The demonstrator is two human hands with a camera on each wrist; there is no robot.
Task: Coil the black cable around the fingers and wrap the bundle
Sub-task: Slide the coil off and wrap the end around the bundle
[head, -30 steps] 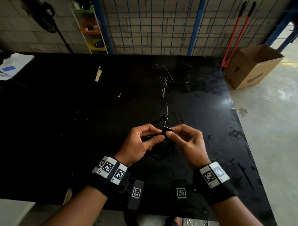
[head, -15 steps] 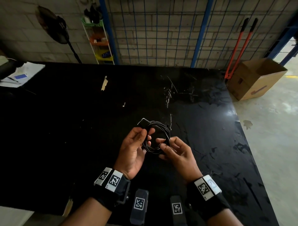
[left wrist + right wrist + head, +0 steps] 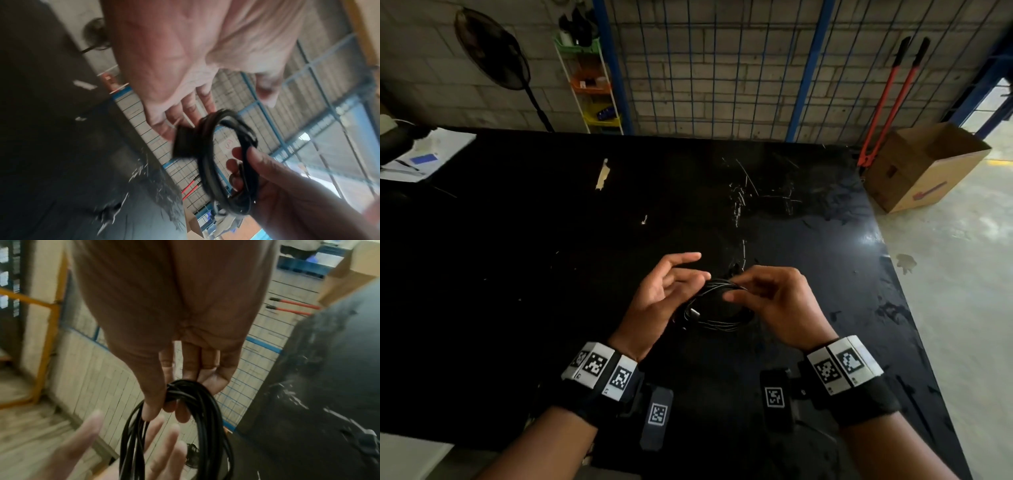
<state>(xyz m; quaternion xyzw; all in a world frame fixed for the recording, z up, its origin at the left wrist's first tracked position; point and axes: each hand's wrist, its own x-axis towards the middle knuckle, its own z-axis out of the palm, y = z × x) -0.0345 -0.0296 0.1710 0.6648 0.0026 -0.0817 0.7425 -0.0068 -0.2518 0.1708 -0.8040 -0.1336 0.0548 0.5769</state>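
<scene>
The black cable (image 3: pixel 714 313) is wound into a loose coil of several loops and hangs above the black table (image 3: pixel 517 274). My right hand (image 3: pixel 736 289) pinches the coil's top between thumb and fingers. In the right wrist view the right hand (image 3: pixel 170 402) grips the loops (image 3: pixel 205 426) where they bunch. My left hand (image 3: pixel 688 270) is just left of the coil, palm up, fingers spread and holding nothing. The left wrist view shows the left hand (image 3: pixel 185 110) behind the coil (image 3: pixel 207 170), with a flat black tab (image 3: pixel 183 144) sticking out of the bundle.
A cardboard box (image 3: pixel 924 168) and red-handled bolt cutters (image 3: pixel 887 99) stand off the table's far right corner. Papers (image 3: pixel 424 157) lie at the far left. A tape scrap (image 3: pixel 602 174) and scratch marks mark the tabletop. Behind it are a fan (image 3: pixel 493 51) and a shelf (image 3: pixel 592 85).
Half a second ago both hands held the coil upright. Now my left hand has let go and spread its fingers, and the coil hangs lower from my right hand alone.
</scene>
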